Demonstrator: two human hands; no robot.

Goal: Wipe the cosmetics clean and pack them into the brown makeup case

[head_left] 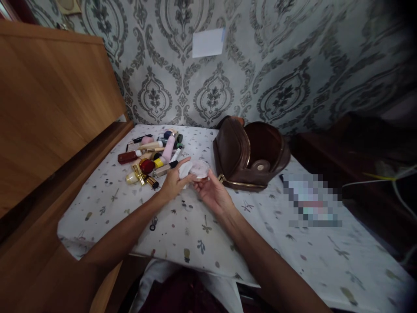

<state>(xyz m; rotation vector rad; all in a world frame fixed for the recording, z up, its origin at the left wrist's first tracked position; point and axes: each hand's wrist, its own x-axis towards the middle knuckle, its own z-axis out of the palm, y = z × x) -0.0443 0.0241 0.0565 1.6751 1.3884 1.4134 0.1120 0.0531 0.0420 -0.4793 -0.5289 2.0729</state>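
Over the middle of the cloth-covered table, my left hand (174,183) pinches a crumpled white wipe (185,170) against a small round pale compact (200,168). My right hand (217,194) grips that compact by its right and near edge, thumb on the rim and fingers curled beneath. The compact's contents are too blurred to make out. Just left of my hands lies a loose heap of cosmetics: a pink tube (168,148), a dark red bottle (128,157), a red round jar (147,166) and several other items. A brown leather bag (230,150) stands unzipped to the right.
Beyond the bag, a blurred-out flat object (311,200) lies on the patterned tablecloth (202,226). A wooden panel (55,95) rises along the left side. Behind the table is a patterned wall with a white paper (207,43). A white cable (365,180) runs at the right.
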